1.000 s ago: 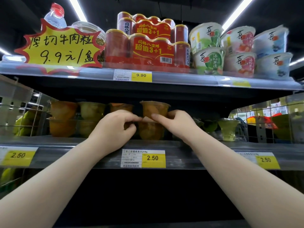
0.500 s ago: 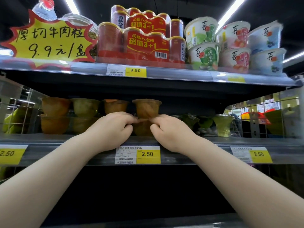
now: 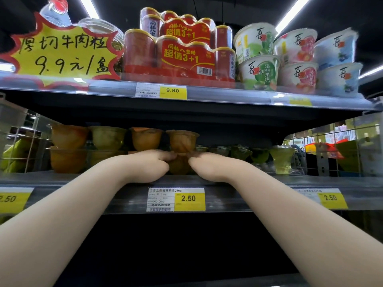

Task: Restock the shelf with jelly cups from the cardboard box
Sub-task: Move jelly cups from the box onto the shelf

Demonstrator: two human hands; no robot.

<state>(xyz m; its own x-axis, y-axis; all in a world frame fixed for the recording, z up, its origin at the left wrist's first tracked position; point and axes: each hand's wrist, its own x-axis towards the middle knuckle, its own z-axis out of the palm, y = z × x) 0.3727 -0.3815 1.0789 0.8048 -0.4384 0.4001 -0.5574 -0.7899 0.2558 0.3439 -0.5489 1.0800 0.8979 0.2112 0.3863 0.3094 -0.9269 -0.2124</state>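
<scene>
Two orange jelly cups stand stacked at the middle of the dark shelf (image 3: 62, 179), the upper cup (image 3: 182, 140) on the lower cup (image 3: 179, 167). My left hand (image 3: 149, 166) holds the lower cup from its left side. My right hand (image 3: 209, 165) holds it from the right. The fingertips of both hands meet at the lower cup's rim, under the upper cup. Both wrists lie over the shelf's front edge. The cardboard box is out of view.
Left of the stack stand more stacked orange and green cups (image 3: 107, 137). To its right, green cups (image 3: 283, 160) sit one layer high. The upper shelf (image 3: 228, 96) hangs close above with red can packs (image 3: 180, 56) and white bowls (image 3: 259, 71). Wire dividers (image 3: 22, 146) close the sides.
Both hands stay at the stacked pair but have sunk lower, wrists now down on the shelf edge. The view has moved closer and tilted up slightly.
</scene>
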